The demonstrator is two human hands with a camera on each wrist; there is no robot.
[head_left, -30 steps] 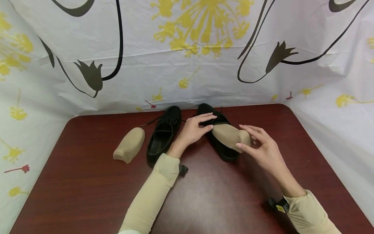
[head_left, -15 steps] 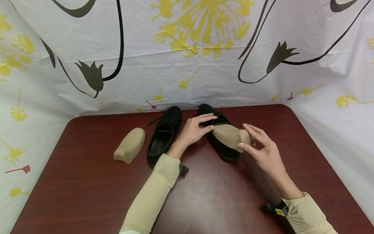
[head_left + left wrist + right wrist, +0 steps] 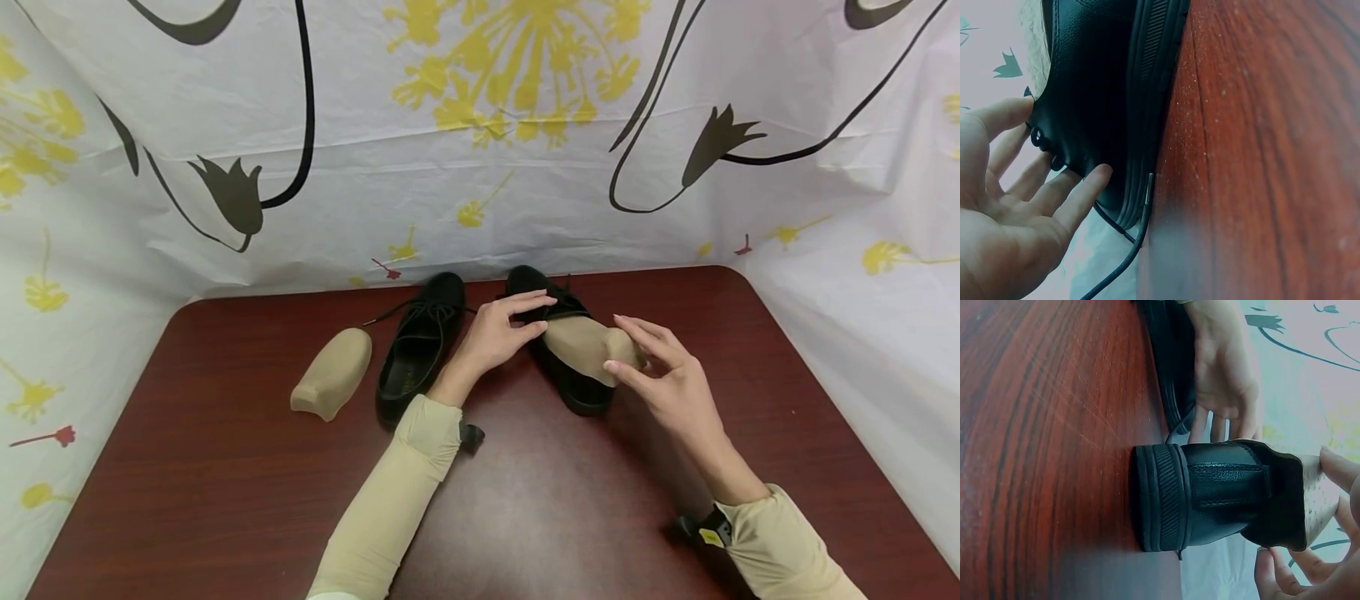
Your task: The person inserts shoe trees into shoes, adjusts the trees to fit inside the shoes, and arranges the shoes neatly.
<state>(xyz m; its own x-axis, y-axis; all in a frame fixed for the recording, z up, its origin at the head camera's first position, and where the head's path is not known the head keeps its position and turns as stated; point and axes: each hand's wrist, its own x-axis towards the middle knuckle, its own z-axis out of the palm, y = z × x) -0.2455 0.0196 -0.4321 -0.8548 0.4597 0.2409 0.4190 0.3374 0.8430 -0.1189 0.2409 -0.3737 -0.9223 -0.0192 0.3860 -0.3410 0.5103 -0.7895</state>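
A black lace-up shoe [image 3: 558,367] stands on the right, with a tan moulded shoe insert [image 3: 581,346] partly inside its opening. The insert's heel end sticks up above the shoe's collar in the right wrist view. My right hand [image 3: 671,379] holds that end between thumb and fingers. My left hand [image 3: 495,333] rests across the same shoe's laced front, fingers fairly straight, thumb by the opening's edge. In the left wrist view its fingertips [image 3: 1102,172] touch the black upper. The matching black shoe [image 3: 412,358], its opening bare, sits to the left, partly behind my left wrist.
A second tan insert [image 3: 333,373] lies on the dark red wooden table [image 3: 187,467], left of the shoes. Behind the shoe toes hangs a white printed sheet [image 3: 337,225], which also covers both sides. A loose shoelace [image 3: 1119,269] trails beside a shoe.
My right hand has shifted slightly left with the insert's heel end, which sits a little farther into the shoe. My left hand has stayed in place.
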